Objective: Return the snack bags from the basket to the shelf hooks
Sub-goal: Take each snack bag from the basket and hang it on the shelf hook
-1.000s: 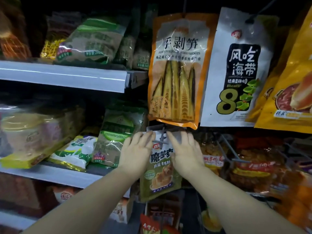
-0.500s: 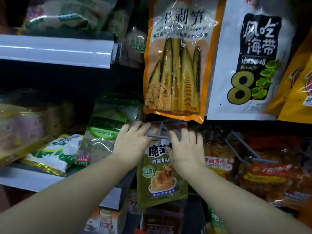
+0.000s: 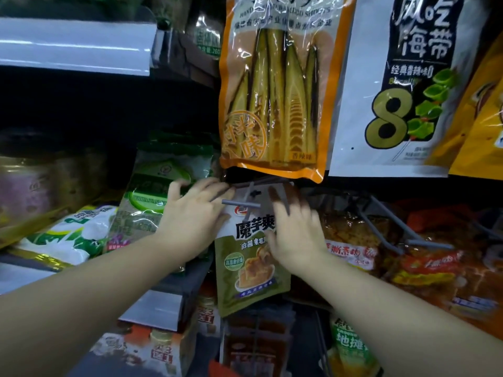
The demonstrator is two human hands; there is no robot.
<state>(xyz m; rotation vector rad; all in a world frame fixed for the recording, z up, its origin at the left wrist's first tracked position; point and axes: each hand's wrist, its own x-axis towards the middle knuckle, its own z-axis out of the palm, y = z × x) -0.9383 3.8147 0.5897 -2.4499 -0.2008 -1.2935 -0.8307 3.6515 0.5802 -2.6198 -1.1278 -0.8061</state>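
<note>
I have the green snack bag [image 3: 251, 270] up at its hook [image 3: 246, 205], so this one looks nearly hung: the grey prong and its crossbar sit in front of the bag's white top strip, and the bag dangles below them. I cannot tell whether the hole is fully threaded, since my fingers and the blur hide it. The basket is out of view, so I cannot say how many bags are left to return.

My left hand [image 3: 194, 216] holds the bag's upper left edge, with the fingers [image 3: 217, 186] stretched up beside the prong. My right hand [image 3: 295, 232] lies against the bag's upper right, its fingers [image 3: 277, 197] fairly straight and reaching behind the crossbar. The bag hangs between both hands, just under the orange bamboo shoot pack [image 3: 277, 85].
</note>
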